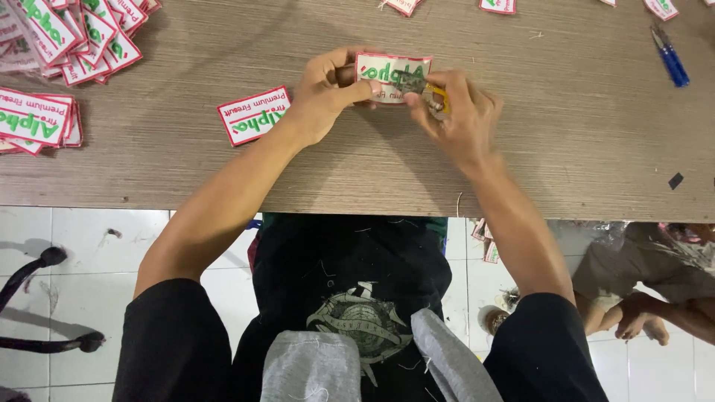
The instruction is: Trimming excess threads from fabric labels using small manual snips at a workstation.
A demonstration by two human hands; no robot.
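The left hand (324, 93) pinches a white, red-edged patch (387, 74) above the bench (357, 164); the right hand (458, 112) closes on small yellow-handled snips (421, 85) at its right edge. Best to keep the patch taut and the blades flush along the border, clear of the stitching.

Left hand (324, 93) pinches a white patch w/ red border (390, 74) by its left edge, held just above the wood-grain worktop (186, 156). Right hand (458, 115) grips small yellow-handled snips (424, 85) at the patch's right side. Another patch (255, 114) lies flat nearby; patch stacks (37, 119) far left, blue pen (670, 56) top right.
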